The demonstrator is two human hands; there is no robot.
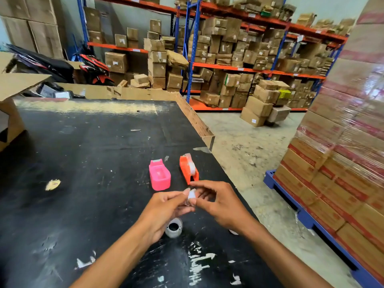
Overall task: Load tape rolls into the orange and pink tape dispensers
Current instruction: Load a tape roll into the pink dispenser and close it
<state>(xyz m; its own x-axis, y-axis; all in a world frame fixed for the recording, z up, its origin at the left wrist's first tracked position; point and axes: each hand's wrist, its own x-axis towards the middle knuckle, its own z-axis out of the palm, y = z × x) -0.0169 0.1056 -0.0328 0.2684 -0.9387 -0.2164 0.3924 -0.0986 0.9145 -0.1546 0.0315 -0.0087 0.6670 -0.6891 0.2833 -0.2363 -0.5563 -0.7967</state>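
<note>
Both hands pinching one small clear tape roll above the desk.

We see the left hand (pixel 166 206) and right hand (pixel 220 202) meeting over the black desk (pixel 83 152), fingers (pixel 193 185) of both closed on a tape roll (pixel 191 194). Second roll (pixel 174 227) lies flat on the desk just under the left hand. Pink dispenser (pixel 159 175) sits empty ahead; orange dispenser (pixel 188 169) just beside it on the right, already with tape in it.
</note>
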